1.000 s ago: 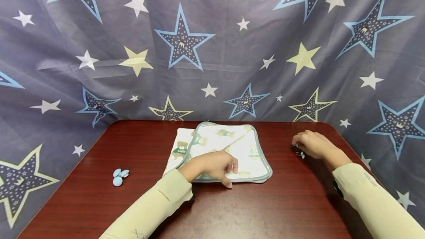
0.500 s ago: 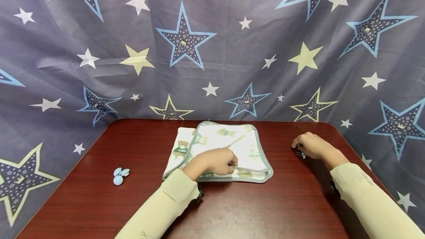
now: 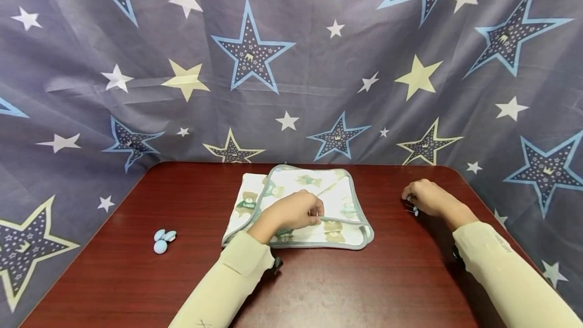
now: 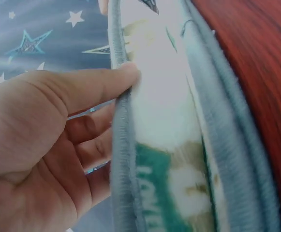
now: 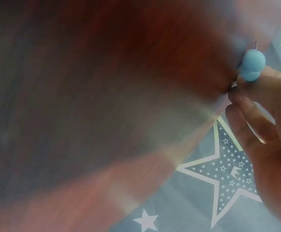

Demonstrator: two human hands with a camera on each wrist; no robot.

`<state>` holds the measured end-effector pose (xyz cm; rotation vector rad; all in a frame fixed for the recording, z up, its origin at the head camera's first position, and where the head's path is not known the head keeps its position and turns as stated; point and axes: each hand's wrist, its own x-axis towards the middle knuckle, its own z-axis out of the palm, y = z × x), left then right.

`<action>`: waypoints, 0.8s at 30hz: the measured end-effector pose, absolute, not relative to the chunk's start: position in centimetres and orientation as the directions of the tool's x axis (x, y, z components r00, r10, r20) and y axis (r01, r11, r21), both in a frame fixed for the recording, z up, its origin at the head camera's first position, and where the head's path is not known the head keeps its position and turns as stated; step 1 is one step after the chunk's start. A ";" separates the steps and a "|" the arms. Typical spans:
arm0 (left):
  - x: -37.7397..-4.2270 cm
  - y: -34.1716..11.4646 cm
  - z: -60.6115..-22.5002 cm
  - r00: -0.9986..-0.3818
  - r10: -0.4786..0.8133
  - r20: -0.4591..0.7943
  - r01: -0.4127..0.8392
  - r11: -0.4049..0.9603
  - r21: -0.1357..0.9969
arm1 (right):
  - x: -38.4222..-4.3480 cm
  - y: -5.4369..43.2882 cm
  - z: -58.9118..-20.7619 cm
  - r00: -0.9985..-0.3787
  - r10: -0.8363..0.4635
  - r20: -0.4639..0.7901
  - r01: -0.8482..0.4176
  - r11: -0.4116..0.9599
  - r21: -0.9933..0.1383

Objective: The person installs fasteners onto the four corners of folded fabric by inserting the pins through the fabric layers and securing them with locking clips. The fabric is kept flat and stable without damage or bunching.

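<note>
Two hands work well apart in the head view. The left hand [image 3: 297, 210] holds the front edge of a white, bear-printed fabric cloth [image 3: 337, 201] with grey-blue binding [image 3: 343, 221], folded at the middle of the glossy red-brown table [image 3: 355, 287]. Change: within the last second this edge has risen, so the fold is open along the front. The right hand [image 3: 430, 199] remains at the right, just beside thin metal pins with pale-blue round heads [image 3: 415, 210]. Three pale-blue rounded pieces [image 3: 160, 247] lie at the left.

Left wrist view: the thumb [image 4: 96, 87] and fingers pinch the binding; a gap separates the layers.

Right wrist view: two round heads [image 5: 254, 60] sit at the fingertips; whether they are gripped cannot be told.
</note>
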<state>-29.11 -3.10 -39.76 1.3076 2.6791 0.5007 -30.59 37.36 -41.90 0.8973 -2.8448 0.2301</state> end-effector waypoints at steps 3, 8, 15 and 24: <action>-29.2 -3.2 -39.6 -0.627 0.777 0.056 0.737 0.569 0.365 | -30.3 37.3 -41.7 -0.805 -0.546 0.231 -0.581 0.805 -0.122; -29.3 -3.4 -39.3 -0.662 0.743 0.102 0.700 0.564 0.438 | -29.9 36.8 -40.7 -0.772 -0.549 0.322 -0.606 0.787 -0.112; -29.7 -4.0 -39.1 -0.734 0.656 0.179 0.647 0.594 0.477 | -29.4 34.0 -38.4 -0.709 -0.571 0.414 -0.645 0.763 -0.051; -29.7 -4.1 -38.5 -0.761 0.601 0.245 0.630 0.594 0.500 | -27.8 29.0 -35.4 -0.641 -0.623 0.449 -0.696 0.718 0.001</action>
